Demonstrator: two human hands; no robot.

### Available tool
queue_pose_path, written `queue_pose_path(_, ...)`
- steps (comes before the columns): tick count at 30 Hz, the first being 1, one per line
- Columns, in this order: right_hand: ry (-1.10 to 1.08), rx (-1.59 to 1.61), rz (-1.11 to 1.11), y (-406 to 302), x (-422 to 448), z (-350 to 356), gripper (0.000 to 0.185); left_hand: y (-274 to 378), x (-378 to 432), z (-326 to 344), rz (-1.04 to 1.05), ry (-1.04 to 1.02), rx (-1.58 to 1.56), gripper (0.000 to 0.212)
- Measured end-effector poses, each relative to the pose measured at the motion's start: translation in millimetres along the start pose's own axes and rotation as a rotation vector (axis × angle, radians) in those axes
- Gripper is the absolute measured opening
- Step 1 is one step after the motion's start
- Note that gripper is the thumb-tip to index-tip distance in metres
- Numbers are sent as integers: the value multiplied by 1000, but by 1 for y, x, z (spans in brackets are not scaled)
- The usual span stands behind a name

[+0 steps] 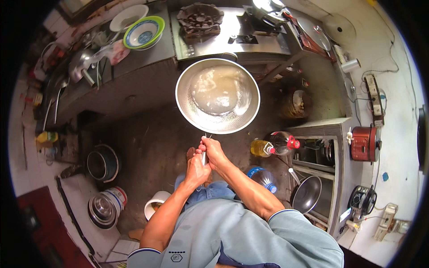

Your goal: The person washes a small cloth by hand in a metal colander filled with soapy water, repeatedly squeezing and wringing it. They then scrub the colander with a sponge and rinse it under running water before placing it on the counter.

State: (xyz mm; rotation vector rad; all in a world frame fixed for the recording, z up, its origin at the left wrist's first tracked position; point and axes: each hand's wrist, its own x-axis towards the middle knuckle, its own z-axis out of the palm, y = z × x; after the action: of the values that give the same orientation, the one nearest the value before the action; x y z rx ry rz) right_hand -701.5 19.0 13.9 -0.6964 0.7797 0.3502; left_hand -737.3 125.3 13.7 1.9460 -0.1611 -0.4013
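Observation:
A metal wok [182, 109] with a dimpled inner wall hangs over the floor in front of me, a shallow pool of cloudy liquid [214, 88] in its bottom. Both hands are closed around its long handle [204, 158]. My left hand [197, 171] grips the part nearer my body. My right hand [213, 150] is on the handle closer to the wok, against the left. Fingers hide most of the handle. On the wok's far rim is a small loop handle [230, 56], close to the counter edge.
Ahead is a gas stove [201, 47] with a burner [200, 16]; bowls [144, 31] and ladles lie on the left counter [161, 50]. Bottles [262, 148] stand on the floor at right, near a shelf unit with a frying pan [306, 194]. Buckets [117, 197] are at left.

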Motion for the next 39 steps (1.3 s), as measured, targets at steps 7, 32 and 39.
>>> queue_pose_path(7,-96,-168,-14,71,-19,-14,23,-36,-75,3,-82,146,-116,24)
queue_pose_path(32,-315,-591,416,349,9,151,24,-151,-226,-192,-559,673,-339,26)
queue_pose_path(39,-425,-717,583,404,49,242,26,-196,-209,-269,-531,880,-156,43)
